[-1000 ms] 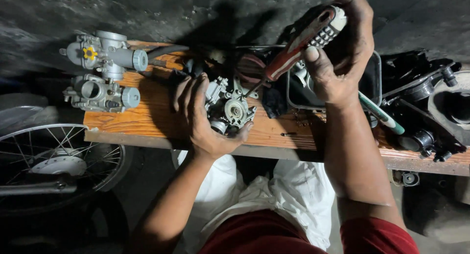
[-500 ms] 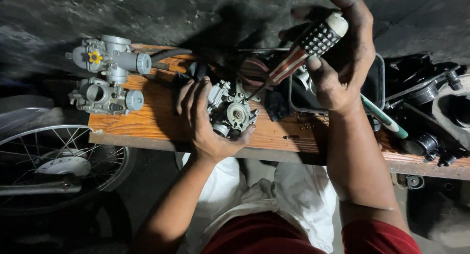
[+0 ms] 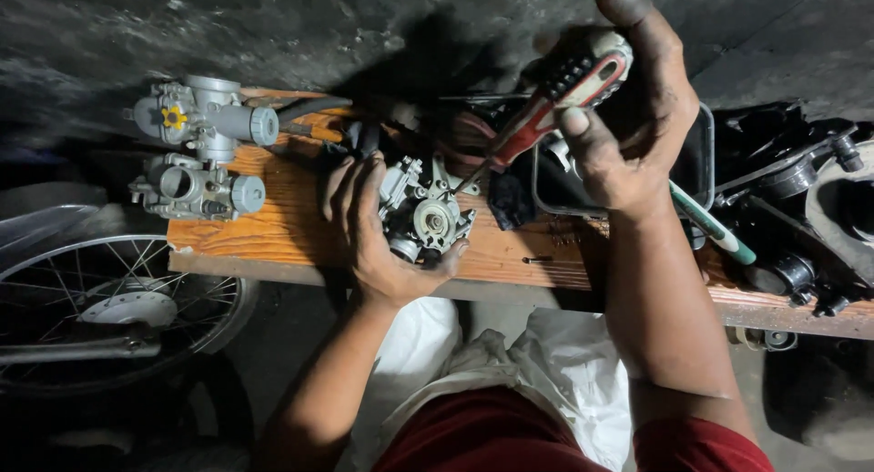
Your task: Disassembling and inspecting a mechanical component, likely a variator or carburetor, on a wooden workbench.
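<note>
Carburetor (image 3: 423,219) at frame centre, gripped by left hand (image 3: 369,231) on wooden bench (image 3: 282,226); right hand (image 3: 637,117) closed around red-handled screwdriver (image 3: 546,108), its tip on the carburetor.

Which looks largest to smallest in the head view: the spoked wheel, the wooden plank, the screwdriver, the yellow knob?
1. wooden plank, the widest thing across the picture
2. spoked wheel, partly cut off at the left edge, so unsure against the plank
3. screwdriver, nearer the camera in the right hand
4. yellow knob
</note>
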